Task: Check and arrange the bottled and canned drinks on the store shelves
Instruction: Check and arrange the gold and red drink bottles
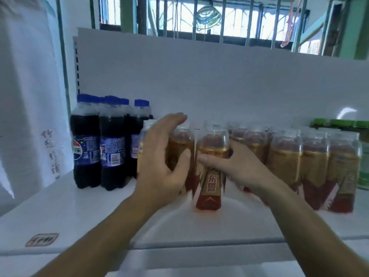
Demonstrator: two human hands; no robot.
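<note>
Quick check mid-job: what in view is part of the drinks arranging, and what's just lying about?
Job: front amber bottle, in right hand; neighbouring amber bottle, cupped by left hand; amber row; cola bottles; green-capped bottles; shelf.
Lying about: red sticker; hanging ornament; white sheet with writing.

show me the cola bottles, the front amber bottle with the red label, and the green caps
cola bottles (84,124): head view, dark body of the front left bottle
front amber bottle (208,188): head view, its red and gold label
green caps (337,122): head view, top of the middle cap
</note>
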